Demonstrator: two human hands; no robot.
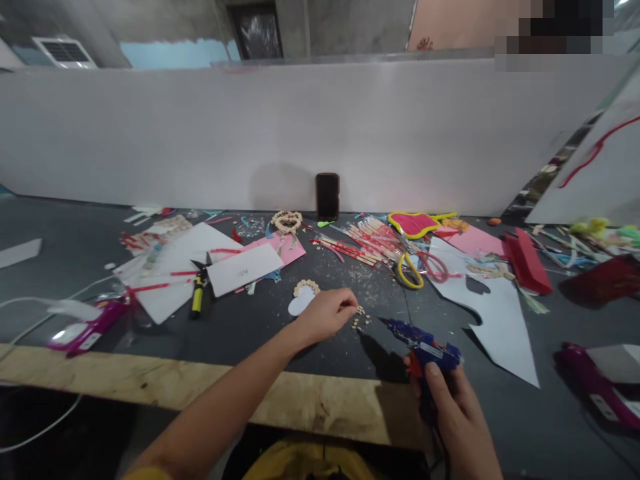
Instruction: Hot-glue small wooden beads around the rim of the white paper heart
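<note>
My right hand [453,407] is wrapped round the grip of a blue hot glue gun [425,343], its nozzle pointing left over the dark tabletop. My left hand [330,313] is closed in a pinch beside a small scatter of pale wooden bits [361,318]. Whatever those fingertips hold, if anything, is hidden. Partly behind that hand lies a white paper heart [300,304], with a row of pale bits [306,287] along its upper edge. A finished-looking heart-shaped ring of pale beads [287,222] rests farther back.
Yellow-and-red scissors [411,270], cut white paper [485,307] and wrapped red sticks [370,240] lie right of centre. Black-and-yellow pliers [197,293] and a white card [245,269] are at left. A phone [327,196] leans on the white partition [200,133]. Purple glue guns [93,328] flank the workspace.
</note>
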